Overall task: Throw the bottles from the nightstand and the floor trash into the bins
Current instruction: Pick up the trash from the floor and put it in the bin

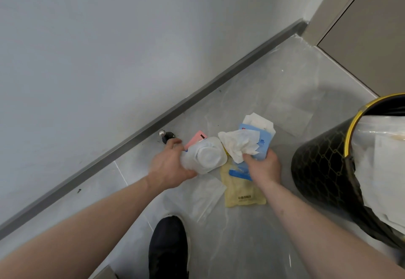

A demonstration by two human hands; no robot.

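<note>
Left hand [168, 167] curled round a clear plastic bottle [205, 158], held just above the floor [252, 245]. Right hand [264, 167] pinching a crumpled tissue [241, 144] and a blue packet [262, 145]. Yellow packet [242, 193] flat on the floor beneath. Black bin [324, 164] near, at right. Shoe [167, 248] below.

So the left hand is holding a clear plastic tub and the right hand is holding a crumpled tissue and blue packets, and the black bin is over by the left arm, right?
Not quite. The black bin stands by the right arm, not the left, as the head view shows. The rest holds: the left hand holds the clear plastic tub, and the right hand holds the crumpled tissue and blue packets.
</note>
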